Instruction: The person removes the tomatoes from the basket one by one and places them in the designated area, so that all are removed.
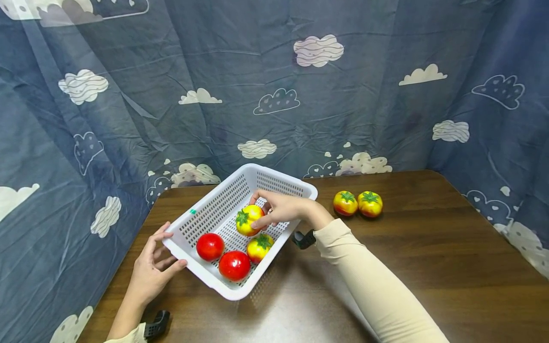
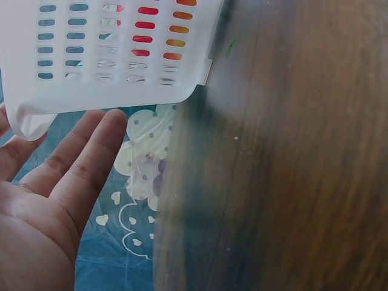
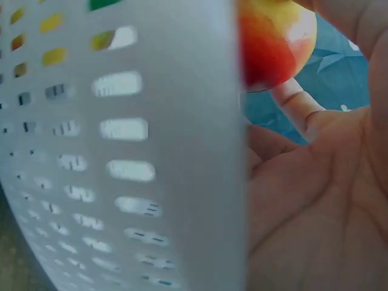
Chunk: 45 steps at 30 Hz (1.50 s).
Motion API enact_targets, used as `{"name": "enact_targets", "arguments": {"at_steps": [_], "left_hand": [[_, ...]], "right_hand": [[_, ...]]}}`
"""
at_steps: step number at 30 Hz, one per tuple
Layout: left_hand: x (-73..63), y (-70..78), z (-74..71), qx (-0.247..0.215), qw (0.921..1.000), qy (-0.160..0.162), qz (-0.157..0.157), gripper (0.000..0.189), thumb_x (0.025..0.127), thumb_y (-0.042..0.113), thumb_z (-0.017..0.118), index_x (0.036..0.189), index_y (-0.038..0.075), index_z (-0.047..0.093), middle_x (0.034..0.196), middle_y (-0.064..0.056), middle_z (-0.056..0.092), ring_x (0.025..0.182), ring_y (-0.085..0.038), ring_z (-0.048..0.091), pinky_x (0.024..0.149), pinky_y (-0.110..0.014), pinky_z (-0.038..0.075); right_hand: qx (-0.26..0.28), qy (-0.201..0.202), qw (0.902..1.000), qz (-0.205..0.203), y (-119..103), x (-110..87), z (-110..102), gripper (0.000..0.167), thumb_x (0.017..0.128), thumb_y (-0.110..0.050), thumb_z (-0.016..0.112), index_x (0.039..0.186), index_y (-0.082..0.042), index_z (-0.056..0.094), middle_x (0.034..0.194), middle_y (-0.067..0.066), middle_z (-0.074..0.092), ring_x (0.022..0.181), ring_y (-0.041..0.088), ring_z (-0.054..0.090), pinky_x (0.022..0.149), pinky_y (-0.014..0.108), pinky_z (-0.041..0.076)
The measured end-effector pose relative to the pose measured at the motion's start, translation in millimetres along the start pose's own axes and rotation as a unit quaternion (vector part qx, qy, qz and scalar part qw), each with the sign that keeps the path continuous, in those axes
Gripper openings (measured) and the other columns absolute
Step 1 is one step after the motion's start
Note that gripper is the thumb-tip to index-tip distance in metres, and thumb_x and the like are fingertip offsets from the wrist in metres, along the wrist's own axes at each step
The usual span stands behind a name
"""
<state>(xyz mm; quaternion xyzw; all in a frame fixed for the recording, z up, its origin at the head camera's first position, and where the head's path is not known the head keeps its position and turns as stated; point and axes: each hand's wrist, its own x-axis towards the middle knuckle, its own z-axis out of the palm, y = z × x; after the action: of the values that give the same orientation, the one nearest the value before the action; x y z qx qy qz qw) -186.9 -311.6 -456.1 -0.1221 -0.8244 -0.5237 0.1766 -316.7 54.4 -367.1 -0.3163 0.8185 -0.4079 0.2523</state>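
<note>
My right hand (image 1: 280, 208) pinches a yellow-and-red toy tomato (image 1: 246, 222) with a green leafy top, held inside the white plastic basket (image 1: 201, 271). In the right wrist view the basket wall (image 3: 194, 151) hides part of that tomato (image 3: 273, 45). Below it in the basket lies another yellow-and-red tomato (image 1: 259, 247), beside two red tomatoes, one farther left (image 1: 210, 247) and one nearer the front (image 1: 234, 266). My left hand (image 1: 150, 267) holds the basket's left corner, thumb and fingers at the rim; its fingers (image 2: 91, 145) reach beneath the rim in the left wrist view.
Two more yellow-and-red tomatoes, a left one (image 1: 345, 203) and a right one (image 1: 370, 204), stand side by side on the brown wooden table (image 1: 429, 267), right of the basket. A dark blue cloth (image 1: 364, 105) with cloud prints hangs behind and beside the table.
</note>
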Motion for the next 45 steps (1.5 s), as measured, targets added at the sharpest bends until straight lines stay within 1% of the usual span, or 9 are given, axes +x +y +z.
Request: {"name": "enact_targets", "arguments": {"at_steps": [4,9,15,19,23,27,33,36,45], "left_hand": [[0.2,1.1,0.0,-0.002,1.0,0.0,-0.001,0.074,0.081,-0.011,0.086,0.144,-0.003,0.05,0.169,0.005,0.04,0.114,0.008,0.066,0.086,-0.015,0.063],[0.7,1.7,0.5,-0.003,1.0,0.001,-0.002,0.073,0.081,-0.011,0.087,0.144,-0.003,0.05,0.17,0.003,0.04,0.115,0.008,0.066,0.086,-0.017,0.064],[1.1,1.5,1.0,0.002,1.0,0.0,-0.003,0.074,0.081,-0.01,0.087,0.144,-0.002,0.05,0.171,-0.002,0.039,0.116,0.009,0.066,0.087,-0.018,0.065],[0.9,1.2,0.4,-0.001,1.0,-0.001,0.001,0.074,0.081,-0.011,0.086,0.145,-0.003,0.05,0.17,0.002,0.04,0.113,0.009,0.067,0.086,-0.016,0.064],[0.4,0.6,-0.4,-0.005,1.0,0.0,0.006,0.074,0.08,-0.013,0.086,0.144,-0.003,0.05,0.168,0.012,0.04,0.11,0.008,0.068,0.086,-0.016,0.064],[0.1,0.0,-0.5,-0.007,1.0,0.002,0.006,0.074,0.08,-0.013,0.086,0.144,-0.003,0.05,0.166,0.015,0.04,0.11,0.007,0.068,0.085,-0.016,0.064],[-0.8,-0.1,0.0,-0.006,1.0,0.001,0.003,0.072,0.081,-0.012,0.086,0.144,-0.003,0.05,0.167,0.013,0.04,0.111,0.007,0.068,0.086,-0.017,0.064],[-0.7,-0.5,0.5,-0.006,1.0,0.002,0.002,0.072,0.081,-0.012,0.086,0.144,-0.003,0.05,0.168,0.011,0.04,0.11,0.007,0.068,0.086,-0.017,0.065],[0.0,-0.5,1.3,-0.007,1.0,-0.001,0.005,0.073,0.081,-0.011,0.086,0.144,-0.002,0.05,0.168,0.009,0.04,0.11,0.007,0.068,0.086,-0.016,0.064]], "right_hand": [[0.007,0.007,0.9999,-0.007,4.5,-1.2,1.3,0.053,0.095,-0.028,0.082,0.133,-0.018,0.048,0.111,0.011,0.072,0.095,0.018,0.074,0.097,0.053,0.063],[0.02,0.015,0.9994,-0.024,7.2,-3.0,2.5,0.051,0.096,-0.025,0.081,0.133,-0.016,0.048,0.112,0.012,0.072,0.096,0.02,0.075,0.1,0.053,0.063],[0.023,0.041,0.9983,-0.035,12.3,-4.7,3.2,0.051,0.095,-0.026,0.08,0.133,-0.017,0.048,0.119,0.011,0.069,0.102,0.021,0.071,0.092,0.036,0.063],[0.034,0.054,0.997,-0.044,14.1,-5.2,3.8,0.052,0.095,-0.025,0.081,0.134,-0.016,0.047,0.119,0.012,0.07,0.106,0.024,0.071,0.09,0.032,0.062],[0.044,0.07,0.9948,-0.06,15.2,-5.4,3.8,0.055,0.095,-0.02,0.08,0.137,-0.012,0.046,0.118,0.015,0.07,0.106,0.027,0.073,0.09,0.032,0.063],[0.04,0.082,0.9935,-0.067,16.1,-5.2,4.4,0.056,0.096,-0.02,0.08,0.14,-0.012,0.045,0.119,0.015,0.07,0.104,0.024,0.074,0.09,0.029,0.062],[0.006,0.088,0.9932,-0.076,17.7,-4.8,4.1,0.06,0.097,-0.026,0.079,0.147,-0.019,0.047,0.111,0.011,0.071,0.099,0.022,0.071,0.088,0.031,0.061],[-0.007,0.089,0.9925,-0.083,18.4,-5.0,3.3,0.06,0.097,-0.027,0.078,0.149,-0.023,0.049,0.111,0.009,0.069,0.098,0.021,0.071,0.089,0.031,0.059],[0.049,0.086,0.9903,-0.097,20.0,-8.8,3.4,0.058,0.097,-0.018,0.08,0.145,-0.022,0.048,0.114,0.011,0.073,0.095,0.023,0.073,0.089,0.029,0.06]]}}
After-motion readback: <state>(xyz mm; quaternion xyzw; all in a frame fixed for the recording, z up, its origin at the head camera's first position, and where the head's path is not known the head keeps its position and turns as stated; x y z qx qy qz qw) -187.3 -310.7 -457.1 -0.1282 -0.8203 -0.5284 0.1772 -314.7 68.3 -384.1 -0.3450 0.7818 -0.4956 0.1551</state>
